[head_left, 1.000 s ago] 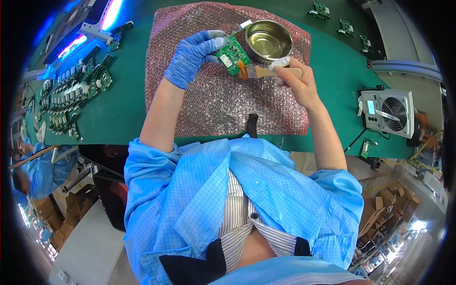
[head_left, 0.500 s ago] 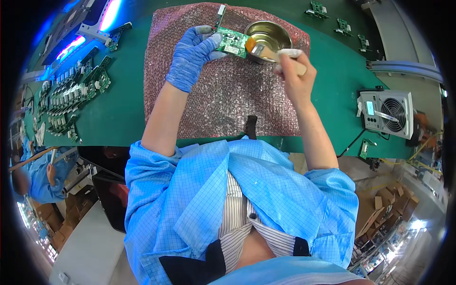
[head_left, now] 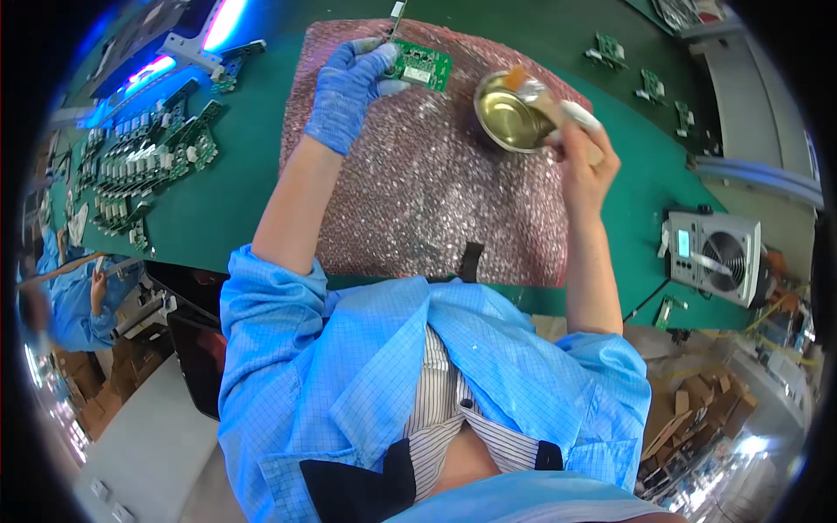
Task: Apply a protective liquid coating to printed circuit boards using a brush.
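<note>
My left hand point(head_left: 351, 94), in a blue knitted glove, grips a green circuit board point(head_left: 422, 66) by its left edge, above a sheet of pinkish bubble wrap point(head_left: 418, 192). A narrow part with a white end sticks up from the board near my fingers. My right hand point(head_left: 586, 157), with white coverings on some fingertips, is closed round the pale handle of a flat brush point(head_left: 542, 98). The brush's orange bristles are over the far rim of a round metal bowl point(head_left: 507, 113), which holds a yellowish clear liquid. Whether the bristles touch the bowl I cannot tell.
Several circuit boards point(head_left: 157, 157) stand in rows at the left, by a frame with glowing violet-white lamps point(head_left: 225, 22). More boards point(head_left: 650, 84) lie at the far right. A grey fan unit point(head_left: 717, 257) is on the right side of the green table point(head_left: 235, 209). Another person point(head_left: 74, 296) is at the far left.
The brush in my right hand has left the circuit board's right edge and moved right, over the bowl. My left hand still holds the board. The whole view has shifted a little.
</note>
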`<state>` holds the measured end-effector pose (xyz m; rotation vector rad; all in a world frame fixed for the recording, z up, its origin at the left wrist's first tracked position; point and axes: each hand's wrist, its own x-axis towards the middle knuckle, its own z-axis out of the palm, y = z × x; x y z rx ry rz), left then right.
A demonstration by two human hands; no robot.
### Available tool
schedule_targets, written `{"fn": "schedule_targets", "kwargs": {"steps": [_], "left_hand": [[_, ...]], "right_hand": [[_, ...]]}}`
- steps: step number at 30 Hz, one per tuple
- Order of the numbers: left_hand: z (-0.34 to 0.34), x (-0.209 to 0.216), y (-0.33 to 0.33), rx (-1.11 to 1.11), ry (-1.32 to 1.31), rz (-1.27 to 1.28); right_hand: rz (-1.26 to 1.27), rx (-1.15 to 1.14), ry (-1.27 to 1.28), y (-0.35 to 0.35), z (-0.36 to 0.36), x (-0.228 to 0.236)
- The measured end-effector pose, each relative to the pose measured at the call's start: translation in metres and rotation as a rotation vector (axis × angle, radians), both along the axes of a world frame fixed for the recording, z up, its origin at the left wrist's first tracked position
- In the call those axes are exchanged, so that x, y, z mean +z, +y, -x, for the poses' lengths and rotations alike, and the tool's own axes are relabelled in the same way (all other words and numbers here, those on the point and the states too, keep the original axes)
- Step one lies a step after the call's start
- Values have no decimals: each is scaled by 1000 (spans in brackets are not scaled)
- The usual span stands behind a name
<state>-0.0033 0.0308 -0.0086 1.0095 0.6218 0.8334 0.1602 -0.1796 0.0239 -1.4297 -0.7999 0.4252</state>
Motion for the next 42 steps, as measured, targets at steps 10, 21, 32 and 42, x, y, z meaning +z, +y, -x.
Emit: {"fn": "schedule_targets", "kwargs": {"steps": [10, 21, 32, 42], "left_hand": [[14, -29, 159, 622, 260, 102], [7, -29, 132, 192, -119, 119], [7, -21, 57, 74, 206, 66], [13, -9, 18, -5, 259, -122]], "right_hand": [[98, -223, -254, 36, -125, -43], [491, -188, -1099, 82, -205, -55], [526, -43, -1172, 99, -218, -62], [576, 44, -1092, 111, -188, -47]]}}
